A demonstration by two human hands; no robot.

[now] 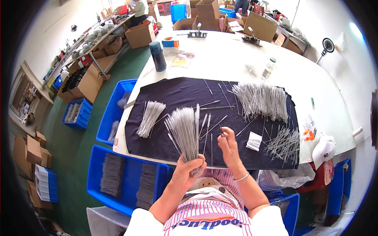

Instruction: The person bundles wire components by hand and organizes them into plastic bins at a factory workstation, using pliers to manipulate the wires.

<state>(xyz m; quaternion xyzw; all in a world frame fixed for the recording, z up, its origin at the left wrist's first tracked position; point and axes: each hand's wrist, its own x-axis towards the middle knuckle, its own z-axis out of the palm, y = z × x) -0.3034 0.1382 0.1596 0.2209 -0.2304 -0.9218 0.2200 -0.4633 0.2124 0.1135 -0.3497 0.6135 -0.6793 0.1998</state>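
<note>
My left hand is closed round the lower ends of a thick bundle of wire straw brushes, whose bristled ends fan upward. To its right, my right hand is raised over the dark cloth, its thumb and fingers pinching a small dark tool; I cannot make out its exact kind. Loose brushes lie between and beyond my hands. A smaller brush bundle rests at the left, a large brush pile at the far right, and a scattered brush heap nearer. A folded white cloth lies beside that heap.
The white table also bears a dark thermos, a glass jar, toggle clamps and a white cap. Blue bins stand along its left and front edges. Cardboard boxes sit behind.
</note>
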